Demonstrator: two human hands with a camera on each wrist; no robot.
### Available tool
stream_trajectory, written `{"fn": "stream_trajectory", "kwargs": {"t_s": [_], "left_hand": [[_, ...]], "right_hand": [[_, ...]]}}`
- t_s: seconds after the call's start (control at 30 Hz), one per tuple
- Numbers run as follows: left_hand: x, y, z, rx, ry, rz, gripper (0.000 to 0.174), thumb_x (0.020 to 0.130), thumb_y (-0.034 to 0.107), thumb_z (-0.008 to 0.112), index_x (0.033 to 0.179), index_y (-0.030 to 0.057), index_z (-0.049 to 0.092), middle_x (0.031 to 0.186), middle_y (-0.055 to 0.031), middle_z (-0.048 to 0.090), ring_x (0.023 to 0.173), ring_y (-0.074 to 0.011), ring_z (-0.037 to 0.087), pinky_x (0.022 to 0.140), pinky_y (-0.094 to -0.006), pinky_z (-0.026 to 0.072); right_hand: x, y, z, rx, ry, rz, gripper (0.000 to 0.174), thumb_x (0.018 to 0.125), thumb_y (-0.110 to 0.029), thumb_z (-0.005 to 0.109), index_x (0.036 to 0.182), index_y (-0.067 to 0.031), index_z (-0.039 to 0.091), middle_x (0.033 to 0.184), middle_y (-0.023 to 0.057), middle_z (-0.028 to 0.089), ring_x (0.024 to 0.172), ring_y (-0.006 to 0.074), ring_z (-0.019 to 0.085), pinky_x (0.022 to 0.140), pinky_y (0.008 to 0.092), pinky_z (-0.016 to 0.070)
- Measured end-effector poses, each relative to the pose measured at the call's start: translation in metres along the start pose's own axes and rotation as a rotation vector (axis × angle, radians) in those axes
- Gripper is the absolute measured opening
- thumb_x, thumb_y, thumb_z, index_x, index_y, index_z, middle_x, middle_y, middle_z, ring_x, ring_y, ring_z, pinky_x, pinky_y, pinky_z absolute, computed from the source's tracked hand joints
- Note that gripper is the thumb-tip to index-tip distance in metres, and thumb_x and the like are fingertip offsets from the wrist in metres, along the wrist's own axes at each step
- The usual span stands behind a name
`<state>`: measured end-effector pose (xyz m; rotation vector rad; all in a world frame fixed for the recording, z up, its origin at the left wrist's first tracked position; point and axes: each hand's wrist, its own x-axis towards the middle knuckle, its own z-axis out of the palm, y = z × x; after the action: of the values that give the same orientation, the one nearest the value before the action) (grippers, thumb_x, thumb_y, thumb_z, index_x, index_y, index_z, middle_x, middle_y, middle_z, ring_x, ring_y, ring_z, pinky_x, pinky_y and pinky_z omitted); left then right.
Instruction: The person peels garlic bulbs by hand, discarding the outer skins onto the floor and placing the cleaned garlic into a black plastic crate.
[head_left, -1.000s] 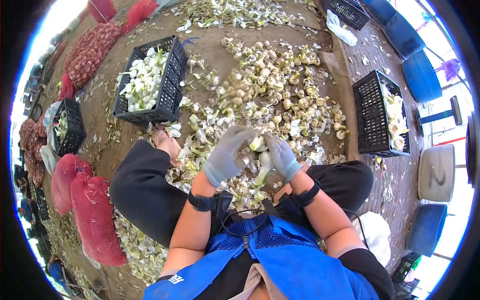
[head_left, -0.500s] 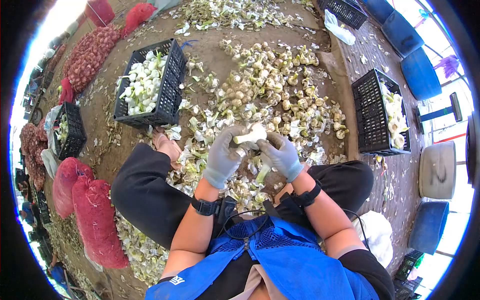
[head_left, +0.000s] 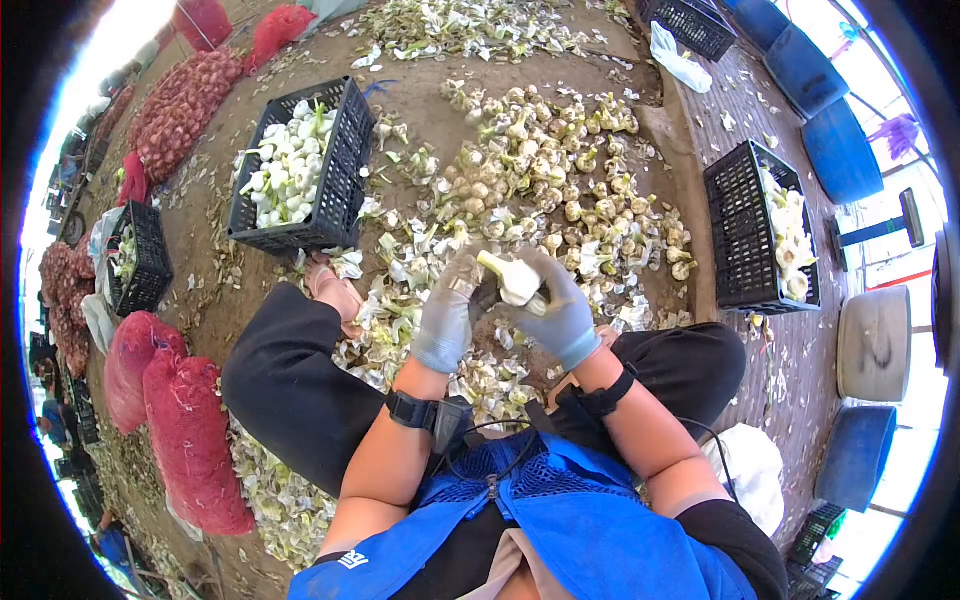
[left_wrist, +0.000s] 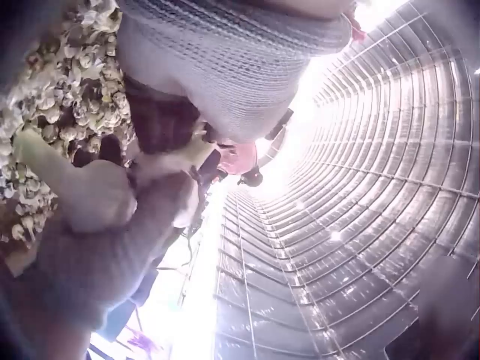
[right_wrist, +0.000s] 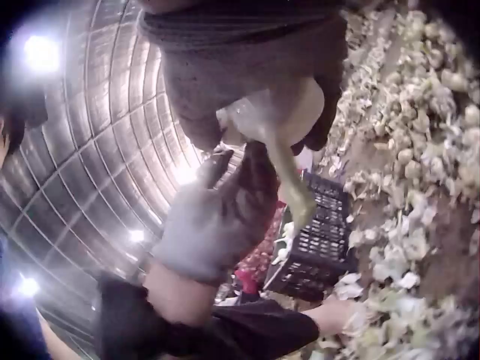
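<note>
Gloved in pale grey, my right hand (head_left: 560, 310) grips a white garlic bulb (head_left: 519, 283). Its green-white stem points up and left in the head view. The right wrist view shows the bulb (right_wrist: 305, 109) in the same hand with the stem (right_wrist: 289, 176) hanging down. Close on the stem's other side is my left hand (head_left: 445, 315), also gloved, its fingertips beside the bulb. The left wrist view has a pale narrow piece (left_wrist: 180, 159) by the left fingers; I cannot tell whether they pinch it. Beneath both hands lie unpeeled garlic bulbs (head_left: 530, 150) and loose skins (head_left: 490, 385).
A black crate (head_left: 345, 170) of peeled garlic stands ahead left; another crate (head_left: 740, 230) with garlic stands right. Red mesh sacks (head_left: 190, 440) lie at left. Blue barrels (head_left: 840, 150) line the right side. My crossed legs (head_left: 290, 380) frame the skins.
A second ago the bulb sat between both hands, with a stem hanging below the right hand. Half a second ago the bulb was higher, its stem toward the left hand. Now the right hand holds it lower.
</note>
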<state>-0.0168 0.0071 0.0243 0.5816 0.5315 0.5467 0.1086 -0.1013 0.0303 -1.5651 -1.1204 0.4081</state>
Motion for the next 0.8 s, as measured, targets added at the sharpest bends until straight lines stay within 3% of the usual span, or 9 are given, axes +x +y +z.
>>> {"fn": "stream_trajectory", "kwargs": {"t_s": [0.03,0.07,0.33,0.43,0.5,0.63,0.7,0.73,0.8], "left_hand": [[0.000,-0.002,-0.001,0.001,0.001,-0.001,0.036,0.094,0.020,0.053,0.128,0.0050,0.048,0.113,-0.0067,0.059,0.100,-0.0143,0.058,0.085,-0.0273,0.0488],[0.000,-0.004,0.000,0.082,-0.019,0.039,0.036,0.094,0.019,0.053,0.127,0.0049,0.049,0.114,-0.0064,0.059,0.101,-0.0137,0.058,0.087,-0.0272,0.0483],[-0.005,-0.001,0.005,0.210,-0.035,0.085,0.038,0.095,0.014,0.050,0.132,0.0043,0.045,0.123,-0.0066,0.055,0.109,-0.0140,0.054,0.091,-0.0263,0.0462],[-0.008,0.001,0.008,0.201,-0.010,0.096,0.044,0.097,0.014,0.047,0.139,0.0087,0.038,0.116,-0.0048,0.056,0.097,-0.0118,0.056,0.084,-0.0260,0.0480],[-0.013,0.009,0.011,0.129,-0.068,0.026,0.047,0.096,0.005,0.042,0.142,0.0060,0.031,0.136,-0.0087,0.044,0.117,-0.0156,0.048,0.095,-0.0278,0.0433],[-0.014,0.012,0.010,0.119,-0.161,0.062,0.049,0.095,0.000,0.039,0.142,0.0052,0.030,0.136,-0.0094,0.043,0.118,-0.0153,0.046,0.097,-0.0271,0.0405],[-0.013,0.011,0.008,0.639,-0.122,0.219,0.053,0.091,-0.005,0.039,0.142,0.0032,0.029,0.137,-0.0110,0.042,0.120,-0.0138,0.044,0.099,-0.0261,0.0374],[-0.011,0.008,0.006,0.638,-0.122,0.219,0.053,0.091,-0.005,0.039,0.142,0.0032,0.029,0.137,-0.0110,0.042,0.120,-0.0138,0.044,0.099,-0.0261,0.0374],[-0.005,0.000,0.004,0.855,-0.078,0.535,0.052,0.090,-0.004,0.038,0.141,0.0038,0.032,0.124,-0.0058,0.051,0.103,-0.0110,0.053,0.088,-0.0233,0.0440]], "right_hand": [[0.000,-0.001,-0.001,-0.240,0.008,-0.198,0.061,0.067,-0.008,0.076,0.122,-0.0084,0.051,0.120,0.0165,0.054,0.109,0.0283,0.056,0.087,0.0340,0.0483],[0.000,-0.001,0.003,-0.223,0.044,-0.209,0.056,0.065,-0.007,0.075,0.117,-0.0107,0.055,0.118,0.0194,0.054,0.102,0.0355,0.058,0.082,0.0374,0.0514],[0.006,-0.011,-0.001,-0.393,-0.005,-0.381,0.052,0.064,-0.010,0.073,0.113,-0.0160,0.055,0.111,0.0176,0.059,0.086,0.0343,0.065,0.068,0.0379,0.0543],[0.008,-0.015,-0.001,-0.341,-0.015,-0.420,0.053,0.063,-0.009,0.073,0.112,-0.0162,0.054,0.111,0.0186,0.059,0.085,0.0346,0.065,0.067,0.0375,0.0541],[0.007,-0.014,0.000,-0.328,-0.009,-0.427,0.055,0.062,-0.008,0.073,0.112,-0.0164,0.053,0.111,0.0189,0.059,0.085,0.0349,0.064,0.066,0.0372,0.0540],[0.005,-0.005,0.000,-0.390,0.029,-0.435,0.057,0.061,-0.005,0.073,0.113,-0.0169,0.053,0.114,0.0195,0.058,0.086,0.0362,0.064,0.067,0.0377,0.0541],[0.004,-0.003,0.001,-0.391,0.044,-0.441,0.058,0.061,-0.004,0.073,0.113,-0.0173,0.052,0.115,0.0203,0.057,0.086,0.0368,0.064,0.068,0.0384,0.0541],[0.003,-0.003,0.002,-0.374,0.047,-0.421,0.058,0.062,-0.003,0.073,0.115,-0.0152,0.052,0.116,0.0215,0.056,0.090,0.0374,0.063,0.072,0.0388,0.0535],[0.000,-0.005,0.005,-0.357,0.048,-0.400,0.059,0.063,-0.003,0.072,0.117,-0.0132,0.051,0.117,0.0227,0.055,0.094,0.0380,0.062,0.076,0.0393,0.0528]]}}
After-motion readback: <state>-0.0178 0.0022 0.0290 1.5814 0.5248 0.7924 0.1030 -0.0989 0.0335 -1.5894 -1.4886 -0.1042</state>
